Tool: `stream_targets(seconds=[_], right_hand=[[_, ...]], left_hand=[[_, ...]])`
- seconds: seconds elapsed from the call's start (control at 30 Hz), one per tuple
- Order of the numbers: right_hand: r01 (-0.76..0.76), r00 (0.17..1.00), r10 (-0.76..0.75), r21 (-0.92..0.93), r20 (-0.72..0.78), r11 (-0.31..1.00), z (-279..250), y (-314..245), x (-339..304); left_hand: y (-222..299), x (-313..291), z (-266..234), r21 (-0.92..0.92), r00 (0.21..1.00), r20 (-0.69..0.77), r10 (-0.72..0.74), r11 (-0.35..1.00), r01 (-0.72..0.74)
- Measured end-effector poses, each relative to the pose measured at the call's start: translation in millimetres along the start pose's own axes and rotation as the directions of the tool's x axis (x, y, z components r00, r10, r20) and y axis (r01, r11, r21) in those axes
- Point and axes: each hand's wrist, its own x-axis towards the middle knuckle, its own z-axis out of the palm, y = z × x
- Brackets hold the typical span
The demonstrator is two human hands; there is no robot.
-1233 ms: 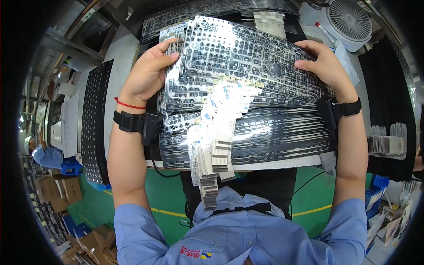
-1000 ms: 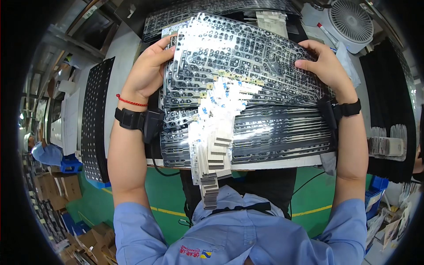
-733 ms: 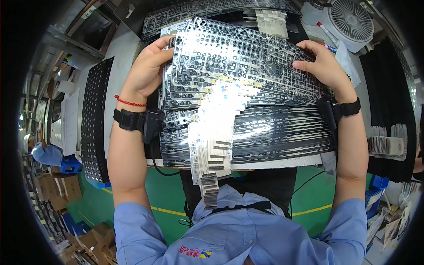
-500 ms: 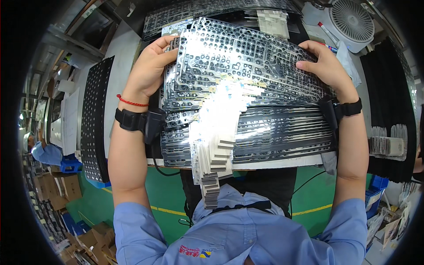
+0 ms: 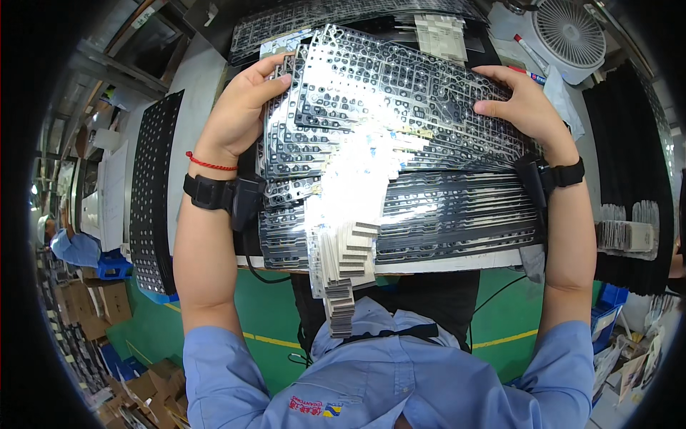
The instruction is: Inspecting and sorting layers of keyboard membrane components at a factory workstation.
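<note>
Left hand: pinching left edges of patterned sheets
Right hand: clasping their right end, thumb on top
Sheets: fanned above the dark stack
Grip: best light, pale tails unbent

Your two hands, left hand and right hand, are holding patterned sheets too overlapped to count. Two black straps are sitting behind them, one red cord behind the left; one fan is standing beyond your right hand.

Bright light, white glare on glossy sheets, dark fisheye corners
</note>
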Motion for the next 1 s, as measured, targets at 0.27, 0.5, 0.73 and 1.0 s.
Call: stream_targets(seconds=[0.27,0.5,0.73,1.0], right_hand=[[-0.014,1.000,0.014,0.032,0.016,0.999,-2.2,3.1,1.2],[-0.019,0.999,0.020,0.023,-0.049,1.000,-6.2,4.6,-0.7],[-0.073,0.996,0.078,0.080,-0.054,0.994,-7.9,6.1,-0.5],[-0.054,0.993,0.055,0.009,-0.107,0.998,-7.6,7.4,-1.0]], left_hand=[[4.0,-2.4,-0.7,-0.086,1.000,0.025,-0.004,0.996,0.006],[3.2,-0.6,-1.8,-0.110,0.996,0.094,0.008,0.994,0.003],[-3.5,3.0,-4.5,-0.109,0.999,0.004,0.034,0.993,-0.033],[4.5,-2.1,-1.6,-0.274,0.998,0.064,0.008,0.962,0.010]])
